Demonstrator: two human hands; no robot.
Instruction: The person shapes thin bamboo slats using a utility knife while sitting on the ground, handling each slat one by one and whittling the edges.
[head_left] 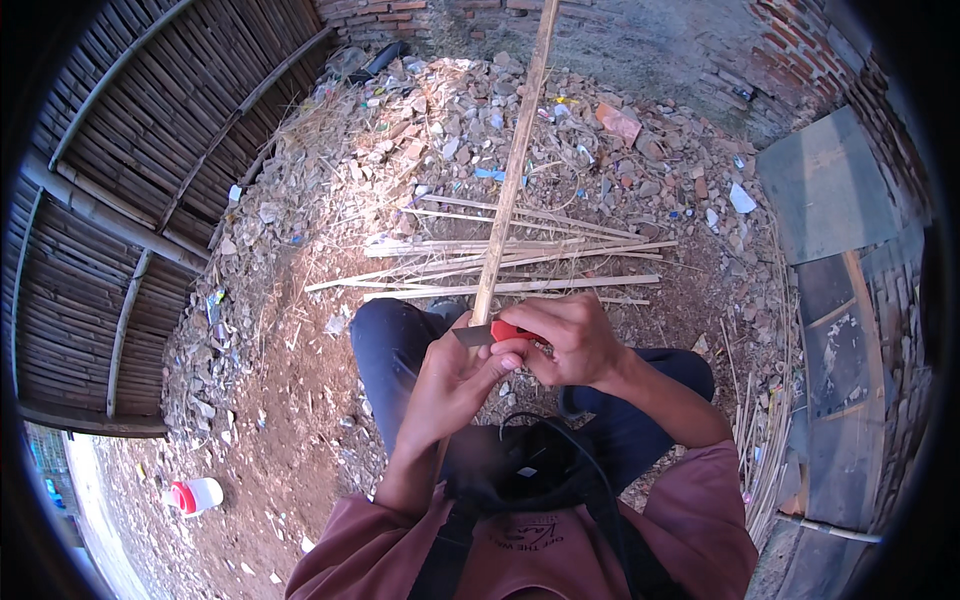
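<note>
While the right hand (567, 335) grips one red-handled knife (499, 332), the left hand (445, 378) seemingly pinches one long wooden strip (513, 165).

Knife handle (507, 332) was red, knife blade (473, 336) was dull grey, wooden strip (513, 170) was pale tan with darker streaks, ground strips (590, 283) were pale straw, trousers (384, 345) were navy, shirt (680, 510) was dusty mauve with dark lettering, container (206, 494) was white, its lid (182, 497) was red.
</note>
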